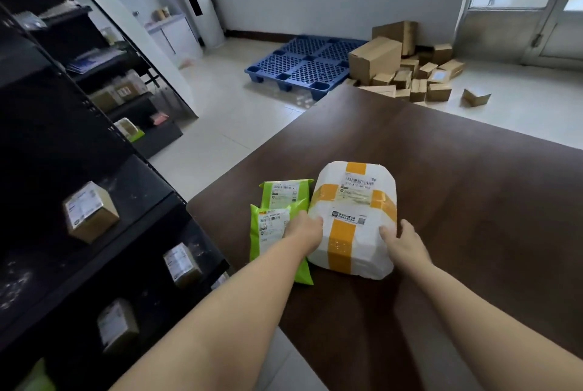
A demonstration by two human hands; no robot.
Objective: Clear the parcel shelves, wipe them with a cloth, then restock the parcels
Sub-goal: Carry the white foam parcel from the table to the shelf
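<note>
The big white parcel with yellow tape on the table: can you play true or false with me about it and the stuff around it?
1. The left hand and the right hand both hold the white parcel. True.
2. The white parcel lies on the floor. False: it rests on the brown table.
3. Two green parcels lie left of the white parcel. True.
4. The cardboard boxes are stacked on the blue pallet. False: they are heaped on the floor beside it.
5. Small boxes sit on the black shelves. True.
</note>
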